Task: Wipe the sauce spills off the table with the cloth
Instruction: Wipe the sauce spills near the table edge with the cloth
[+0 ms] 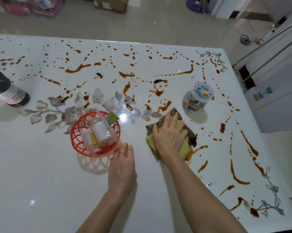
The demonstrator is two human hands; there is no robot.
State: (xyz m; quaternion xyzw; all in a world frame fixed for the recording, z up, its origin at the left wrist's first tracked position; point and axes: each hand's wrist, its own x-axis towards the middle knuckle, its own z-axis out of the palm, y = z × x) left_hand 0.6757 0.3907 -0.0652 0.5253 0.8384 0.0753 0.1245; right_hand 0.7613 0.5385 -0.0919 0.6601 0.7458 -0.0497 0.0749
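Observation:
Brown sauce spills (78,68) run in streaks and drops across the far half and right side of the glossy white table (41,182). A yellow and grey-green cloth (189,138) lies flat on the table, right of centre. My right hand (169,135) presses on it with straight, spread fingers. A sauce streak (198,149) touches the cloth's right edge. My left hand (122,169) hovers with relaxed fingers just right of the red basket (74,138), holding nothing.
The red plastic basket holds wrapped snacks. A clear snack jar (196,99) stands just beyond the cloth. A dark bottle (6,89) stands at the far left. Small dark scraps (99,75) lie among the spills. The table's right edge (266,132) borders a white cabinet.

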